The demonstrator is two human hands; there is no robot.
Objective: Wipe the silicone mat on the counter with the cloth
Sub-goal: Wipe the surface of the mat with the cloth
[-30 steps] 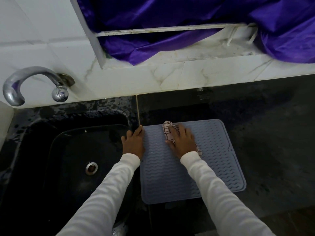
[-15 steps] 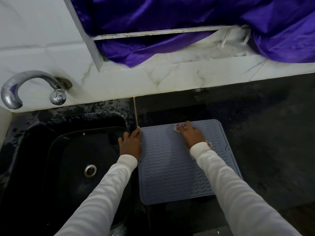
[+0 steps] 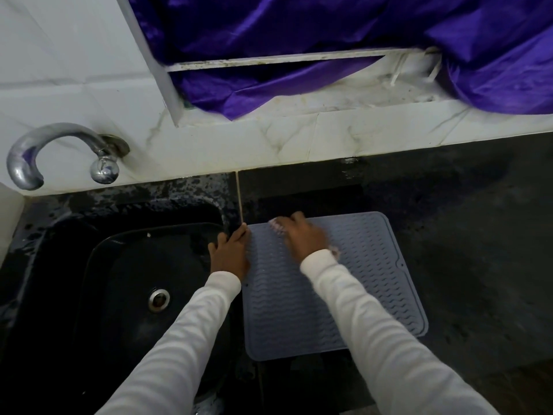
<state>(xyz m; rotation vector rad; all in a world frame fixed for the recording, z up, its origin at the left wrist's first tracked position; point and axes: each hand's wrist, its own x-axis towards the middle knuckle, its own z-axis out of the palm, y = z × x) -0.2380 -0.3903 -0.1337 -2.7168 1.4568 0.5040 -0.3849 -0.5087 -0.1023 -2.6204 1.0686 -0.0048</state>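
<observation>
Mat lies on the table beside the sink; right hand presses the cloth at its far left corner, left hand holds its edge flat; the near part seems still unwiped

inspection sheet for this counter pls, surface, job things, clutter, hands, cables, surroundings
surface: dark counter, looks wet near the wall
job's things: grey mat flat beside the sink; cloth mostly hidden under the right hand
clutter: nothing seen
grippers: left hand rests on the mat's left edge; right hand presses the cloth at the far left corner
cables: nothing seen
surroundings: tap, white tiles, purple sheet
</observation>
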